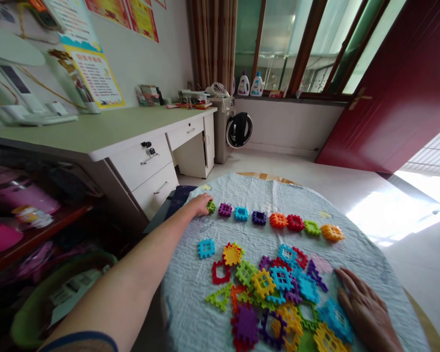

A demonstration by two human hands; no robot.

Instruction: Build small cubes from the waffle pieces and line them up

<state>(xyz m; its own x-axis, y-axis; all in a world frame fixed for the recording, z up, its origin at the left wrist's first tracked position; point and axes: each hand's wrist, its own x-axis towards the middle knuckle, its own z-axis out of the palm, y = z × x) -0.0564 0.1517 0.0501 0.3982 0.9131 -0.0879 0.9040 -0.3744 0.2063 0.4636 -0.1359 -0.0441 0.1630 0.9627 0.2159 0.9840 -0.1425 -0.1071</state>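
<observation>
My left hand [201,204] reaches to the far left of the round table, its fingers closed around a green building block [211,207]. This block stands at the left end of a row that continues rightward with a purple block [225,209], a light blue block [241,213], a dark purple block [259,217], an orange block [278,220], a red block [295,223] and others. My right hand [364,305] lies flat with fingers stretched out, beside a pile of loose interlocking plastic pieces [263,283] in many colours. A blue piece [335,319] is nearest to it.
A pale blue cloth [190,313] covers the table. On the left are a desk [128,129] with drawers and a cluttered shelf [69,222]. A washing machine [222,127] with its door open stands behind, and a red door [385,93] is at the right.
</observation>
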